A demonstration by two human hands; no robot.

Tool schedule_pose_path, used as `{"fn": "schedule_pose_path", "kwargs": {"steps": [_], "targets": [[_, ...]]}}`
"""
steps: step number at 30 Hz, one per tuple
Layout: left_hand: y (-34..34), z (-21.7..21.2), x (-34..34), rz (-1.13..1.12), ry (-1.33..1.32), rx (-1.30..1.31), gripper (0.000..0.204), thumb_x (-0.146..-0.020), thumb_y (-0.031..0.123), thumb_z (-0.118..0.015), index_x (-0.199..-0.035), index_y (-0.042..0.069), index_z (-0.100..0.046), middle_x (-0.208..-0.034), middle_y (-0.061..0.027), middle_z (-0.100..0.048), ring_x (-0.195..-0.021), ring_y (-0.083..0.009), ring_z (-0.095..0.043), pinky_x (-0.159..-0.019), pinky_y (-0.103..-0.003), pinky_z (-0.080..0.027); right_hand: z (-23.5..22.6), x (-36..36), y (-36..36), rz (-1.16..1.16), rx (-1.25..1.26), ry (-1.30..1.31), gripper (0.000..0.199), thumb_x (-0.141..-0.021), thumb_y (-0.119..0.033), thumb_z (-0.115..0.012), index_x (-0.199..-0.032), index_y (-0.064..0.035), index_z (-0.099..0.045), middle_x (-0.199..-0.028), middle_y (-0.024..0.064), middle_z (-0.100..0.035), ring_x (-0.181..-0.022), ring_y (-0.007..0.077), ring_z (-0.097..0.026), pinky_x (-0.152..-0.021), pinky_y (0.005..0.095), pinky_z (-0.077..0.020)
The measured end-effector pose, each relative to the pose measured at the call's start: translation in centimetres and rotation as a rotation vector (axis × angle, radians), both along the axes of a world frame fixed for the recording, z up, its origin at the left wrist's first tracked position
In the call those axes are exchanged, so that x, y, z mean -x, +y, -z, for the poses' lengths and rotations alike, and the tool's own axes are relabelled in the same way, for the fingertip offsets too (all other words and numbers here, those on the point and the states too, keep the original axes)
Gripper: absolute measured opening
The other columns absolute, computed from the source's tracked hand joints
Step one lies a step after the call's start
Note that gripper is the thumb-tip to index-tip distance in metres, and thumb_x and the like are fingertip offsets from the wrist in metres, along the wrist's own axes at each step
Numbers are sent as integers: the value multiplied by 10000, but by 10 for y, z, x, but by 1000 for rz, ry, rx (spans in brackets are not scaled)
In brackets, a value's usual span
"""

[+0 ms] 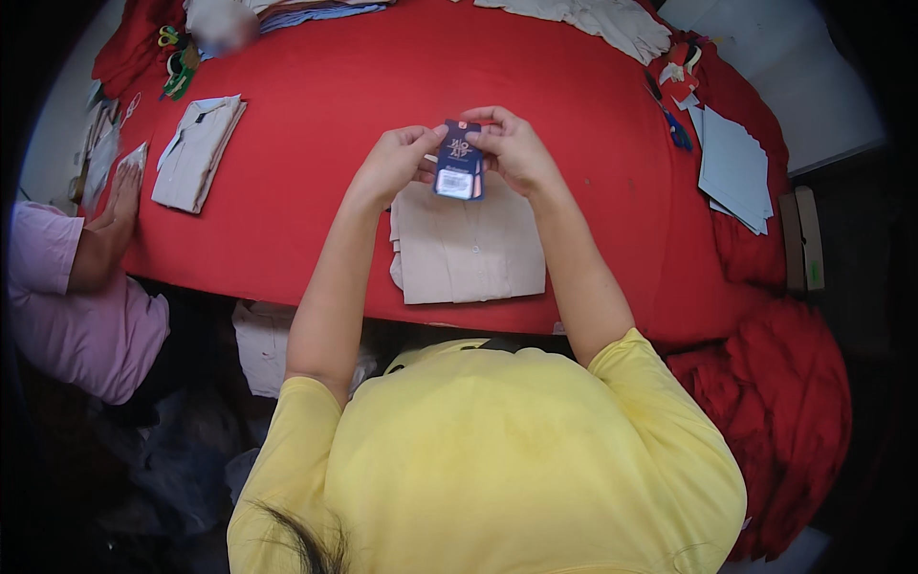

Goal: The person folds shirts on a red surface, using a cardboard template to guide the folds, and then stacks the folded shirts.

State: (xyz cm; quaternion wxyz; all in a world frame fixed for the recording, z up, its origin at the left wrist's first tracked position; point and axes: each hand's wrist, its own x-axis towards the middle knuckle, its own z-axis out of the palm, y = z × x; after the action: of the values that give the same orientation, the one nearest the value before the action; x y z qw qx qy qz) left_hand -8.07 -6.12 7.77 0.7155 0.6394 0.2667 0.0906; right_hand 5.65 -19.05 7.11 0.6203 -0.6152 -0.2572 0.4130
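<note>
A dark blue hang tag (459, 161) with a white label at its lower end is pinched between my two hands, above the far edge of a folded beige shirt (464, 251). My left hand (404, 161) grips the tag's left edge, thumb near its top. On the other side my right hand (516, 151) holds the tag by its upper right, fingers curled behind it. The shirt lies flat below with its button front facing up. My hands partly cover its far edge.
Another folded beige shirt (199, 153) lies at the left, near a co-worker's hand (122, 196). White sheets (734, 167) and blue-handled scissors (677, 129) are at the right. Pale garments (593, 24) sit along the far edge of the red-covered table (316, 96); red cloth (775, 402) bunches at the near right.
</note>
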Motion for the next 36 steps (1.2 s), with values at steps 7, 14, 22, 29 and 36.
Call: {"fn": "schedule_pose_path", "kwargs": {"steps": [7, 14, 22, 29, 36], "targets": [[-58, 47, 61, 167, 26, -1223, 263, -828, 201, -668, -1060, 83, -630, -1047, -122, -611, -1010, -287, -587, -836, -381, -491, 29, -21, -41, 115, 9, 290, 336, -887, -31, -600, -1206, 4, -501, -998, 112, -639, -823, 143, -655, -653, 261, -551], [-58, 77, 54, 87, -182, -1124, 324, -824, 122, -648, -1137, 58, -595, -1136, -147, -582, -1125, -308, -538, -952, -391, -443, 27, 24, -39, 2, 409, -304, 410, -804, -77, -694, -1185, -27, -550, -885, 117, -657, -657, 179, -637, -592, 293, -531], [-32, 47, 98, -156, 301, -818, 217, -858, 183, -655, -977, 6, -615, -999, -148, -649, -866, -281, -642, -758, -378, -507, 25, 64, -53, 21, 526, -1192, 423, -785, -282, -725, -1161, -114, -629, -1274, 134, -492, -1157, 308, -490, -953, 513, -387], [-53, 68, 115, -136, 324, -560, 419, -765, 287, -780, -991, -25, -616, -786, -94, -656, -708, -158, -634, -667, -306, -517, 84, 96, -68, 72, 374, -1395, 505, -835, -393, -638, -1269, -145, -563, -1451, 164, -358, -1355, 377, -277, -1087, 640, -133], [-57, 88, 116, -271, 148, -286, 452, -762, 186, -790, -1098, -47, -598, -841, -70, -627, -723, -112, -602, -658, -260, -511, 81, 99, -73, 103, 298, -1327, 553, -829, -419, -644, -1284, -122, -541, -1451, 164, -354, -1365, 385, -261, -1105, 617, -91]]}}
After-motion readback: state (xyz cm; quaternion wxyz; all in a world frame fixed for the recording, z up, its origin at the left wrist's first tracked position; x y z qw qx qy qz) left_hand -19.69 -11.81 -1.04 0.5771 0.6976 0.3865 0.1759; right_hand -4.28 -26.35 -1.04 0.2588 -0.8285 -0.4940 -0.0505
